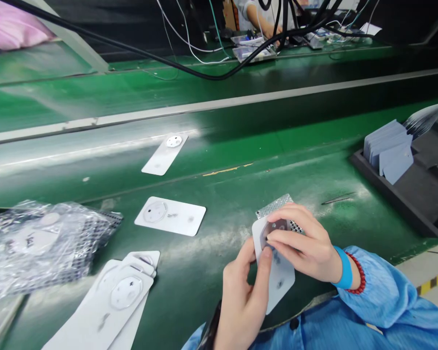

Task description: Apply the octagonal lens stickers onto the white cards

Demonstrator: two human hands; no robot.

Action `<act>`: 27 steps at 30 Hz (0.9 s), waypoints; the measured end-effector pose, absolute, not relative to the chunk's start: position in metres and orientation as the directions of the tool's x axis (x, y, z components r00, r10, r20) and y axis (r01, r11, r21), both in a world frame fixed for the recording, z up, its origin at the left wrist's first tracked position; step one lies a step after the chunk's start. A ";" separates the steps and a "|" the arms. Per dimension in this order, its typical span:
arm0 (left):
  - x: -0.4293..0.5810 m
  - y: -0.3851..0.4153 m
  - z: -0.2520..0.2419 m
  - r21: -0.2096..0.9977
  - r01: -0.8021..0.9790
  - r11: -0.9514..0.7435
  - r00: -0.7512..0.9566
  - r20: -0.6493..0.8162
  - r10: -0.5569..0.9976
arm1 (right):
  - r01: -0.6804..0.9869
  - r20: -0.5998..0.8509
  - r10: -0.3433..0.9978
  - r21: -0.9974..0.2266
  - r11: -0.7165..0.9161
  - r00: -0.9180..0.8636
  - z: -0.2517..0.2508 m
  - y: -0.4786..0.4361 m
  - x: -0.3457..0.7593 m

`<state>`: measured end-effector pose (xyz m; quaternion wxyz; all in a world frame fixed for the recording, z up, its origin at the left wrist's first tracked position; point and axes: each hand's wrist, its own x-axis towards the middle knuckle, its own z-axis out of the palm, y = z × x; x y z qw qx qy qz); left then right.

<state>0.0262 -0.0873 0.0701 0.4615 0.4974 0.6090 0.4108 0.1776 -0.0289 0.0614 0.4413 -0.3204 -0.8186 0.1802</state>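
A white rounded panel (pixel 279 281) is tilted over the bench, its left edge pinched between the thumb and fingers of my left hand (pixel 243 296). My right hand (pixel 306 243) bends over the panel's upper end, with fingertips closed together at the round recess there. Whatever those fingertips hold is too small or hidden to name. Just behind the panel lies a silver dotted sheet (pixel 275 205), partly covered by my right hand. To the left, a similar white panel (pixel 184 218) lies flat, and another white panel (pixel 160 158) rests farther back.
Several stacked white panels (pixel 98 311) sit at the front left, beside clear plastic bags (pixel 47 243). A black tray (pixel 427 194) with grey cards (pixel 387 146) stands at right, near thin tweezers (pixel 337 198). A black cable (pixel 211 77) hangs across the back; a co-worker's arm (pixel 259 19) shows beyond.
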 end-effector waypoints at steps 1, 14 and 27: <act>0.027 -0.087 0.070 0.959 0.230 0.164 -0.078 -0.150 0.986 | 0.371 0.620 0.675 -0.565 0.737 -0.399 0.061 -0.030 0.178; 0.030 -0.085 0.073 0.964 0.244 0.103 -0.132 -0.072 0.989 | 0.597 0.707 0.548 -0.222 0.771 -0.446 0.049 -0.053 0.177; 0.028 -0.088 0.070 0.939 0.339 0.056 -0.238 0.028 0.971 | 0.286 0.620 0.737 -0.679 0.676 -0.270 0.052 -0.057 0.183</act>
